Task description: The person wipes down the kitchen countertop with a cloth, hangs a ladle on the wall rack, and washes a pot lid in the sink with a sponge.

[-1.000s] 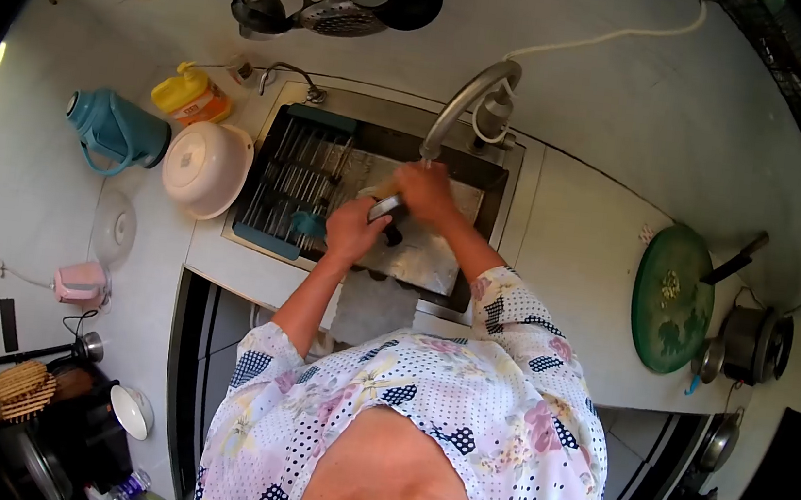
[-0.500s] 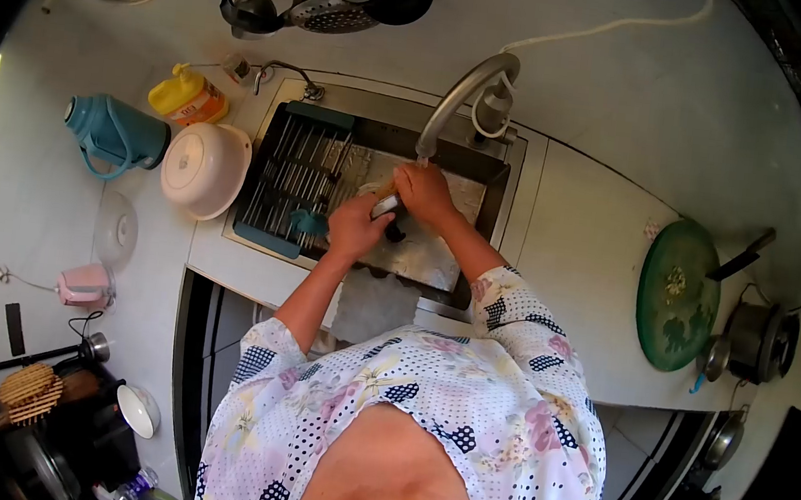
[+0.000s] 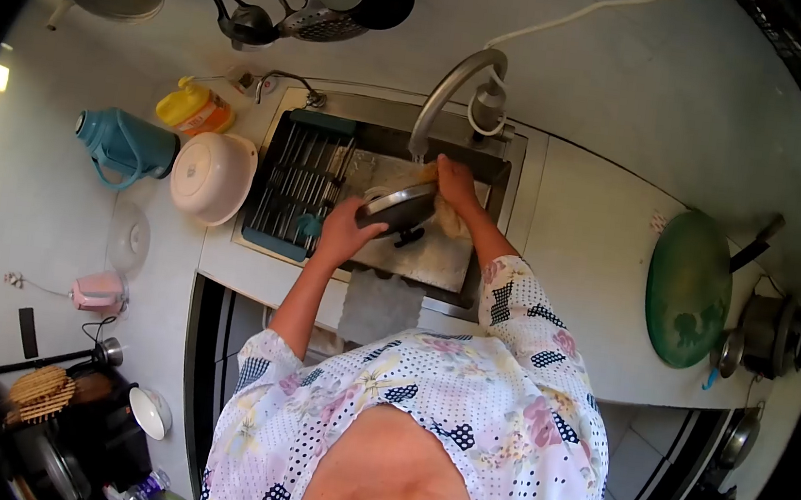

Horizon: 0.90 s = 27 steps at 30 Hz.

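Note:
Over the sink (image 3: pixel 460 290), my left hand (image 3: pixel 348 232) grips the near-left edge of a round dark pot lid (image 3: pixel 402 213) with a shiny metal rim. The lid is tilted, and a black knob (image 3: pixel 410 237) shows on its underside edge. My right hand (image 3: pixel 456 183) is closed around a tan cloth or loofah-like scrubber (image 3: pixel 449 219) at the lid's far right edge. The curved faucet (image 3: pixel 446 94) ends just above the lid, with a thin stream of water at its mouth. Part of the scrubber is hidden by my right fingers.
A drying rack (image 3: pixel 301 176) spans the sink's left part. Left of it stand a pink basin (image 3: pixel 211 178), a yellow bottle (image 3: pixel 195 109) and a blue thermos (image 3: pixel 125 145). A green round board (image 3: pixel 689 290) and a dark pot (image 3: pixel 771 333) are at right. Ladles (image 3: pixel 248 24) hang above.
The lid has turned so more of its dark face shows. My right hand has shifted right to its edge, and more of the tan scrubber shows. The view has shifted slightly.

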Tool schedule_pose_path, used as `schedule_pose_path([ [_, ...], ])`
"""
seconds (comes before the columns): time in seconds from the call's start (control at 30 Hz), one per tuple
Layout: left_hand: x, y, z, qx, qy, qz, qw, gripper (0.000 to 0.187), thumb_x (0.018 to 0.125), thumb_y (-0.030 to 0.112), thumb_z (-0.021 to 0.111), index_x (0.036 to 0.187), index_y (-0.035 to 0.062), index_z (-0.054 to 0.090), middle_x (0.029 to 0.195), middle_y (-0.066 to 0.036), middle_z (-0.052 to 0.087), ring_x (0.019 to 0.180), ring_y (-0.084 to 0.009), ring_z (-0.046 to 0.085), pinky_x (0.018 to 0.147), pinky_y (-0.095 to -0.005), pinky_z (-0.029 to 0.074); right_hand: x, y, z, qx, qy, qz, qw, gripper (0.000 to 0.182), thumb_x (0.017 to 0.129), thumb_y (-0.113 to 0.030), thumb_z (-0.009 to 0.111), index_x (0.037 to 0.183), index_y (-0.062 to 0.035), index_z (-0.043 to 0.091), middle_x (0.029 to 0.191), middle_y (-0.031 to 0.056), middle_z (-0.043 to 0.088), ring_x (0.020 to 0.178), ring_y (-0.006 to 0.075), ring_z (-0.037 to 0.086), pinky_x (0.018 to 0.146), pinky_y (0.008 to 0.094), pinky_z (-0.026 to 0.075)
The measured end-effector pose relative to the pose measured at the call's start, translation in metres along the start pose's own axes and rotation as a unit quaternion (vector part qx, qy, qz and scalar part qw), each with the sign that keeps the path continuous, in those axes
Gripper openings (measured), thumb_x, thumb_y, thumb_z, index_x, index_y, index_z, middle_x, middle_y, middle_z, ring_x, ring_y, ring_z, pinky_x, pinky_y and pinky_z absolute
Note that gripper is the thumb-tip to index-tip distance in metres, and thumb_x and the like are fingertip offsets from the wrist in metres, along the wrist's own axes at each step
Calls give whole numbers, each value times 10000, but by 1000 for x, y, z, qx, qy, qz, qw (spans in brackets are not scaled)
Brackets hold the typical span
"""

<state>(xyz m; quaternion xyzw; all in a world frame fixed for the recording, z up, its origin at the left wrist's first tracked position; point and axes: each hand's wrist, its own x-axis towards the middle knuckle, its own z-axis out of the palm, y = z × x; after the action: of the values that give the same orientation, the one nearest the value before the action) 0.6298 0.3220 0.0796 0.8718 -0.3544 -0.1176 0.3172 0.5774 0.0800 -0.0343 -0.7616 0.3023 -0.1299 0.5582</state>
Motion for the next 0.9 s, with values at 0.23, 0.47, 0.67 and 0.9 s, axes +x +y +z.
schedule_pose_path([
  [0.23, 27, 13, 23, 31, 34, -26, 999, 356, 700, 294, 751, 945, 78, 609, 775, -138, 616, 735, -339, 594, 626, -410, 452, -29, -92, -3, -164, 8, -84, 983, 403, 895, -343, 416, 807, -12, 628, 821, 225, 621, 831, 404, 579, 756, 483, 431],
  [0.47, 23, 28, 30, 47, 54, -9, 997, 291, 714, 287, 730, 898, 92, 616, 758, -125, 622, 723, -327, 601, 625, -413, 454, -36, -96, -5, -261, -34, -231, 937, 300, 835, -277, 465, 765, -26, 613, 818, 191, 630, 811, 359, 597, 680, 466, 451],
  [0.67, 14, 19, 15, 23, 2, -59, 998, 309, 726, 295, 724, 896, 70, 597, 751, -141, 626, 746, -344, 617, 621, -424, 455, -9, -20, 3, 33, 121, -7, 992, 356, 895, -373, 455, 990, -60, 595, 923, 209, 624, 900, 366, 591, 777, 400, 449],
  [0.9, 21, -2, 30, 14, 6, -113, 993, 335, 723, 300, 717, 937, 70, 600, 798, -178, 640, 774, -378, 615, 657, -442, 472, -64, -67, 1, 96, 110, -122, 982, 323, 817, -231, 636, 1091, -67, 589, 1071, 145, 584, 989, 316, 555, 848, 386, 441],
])
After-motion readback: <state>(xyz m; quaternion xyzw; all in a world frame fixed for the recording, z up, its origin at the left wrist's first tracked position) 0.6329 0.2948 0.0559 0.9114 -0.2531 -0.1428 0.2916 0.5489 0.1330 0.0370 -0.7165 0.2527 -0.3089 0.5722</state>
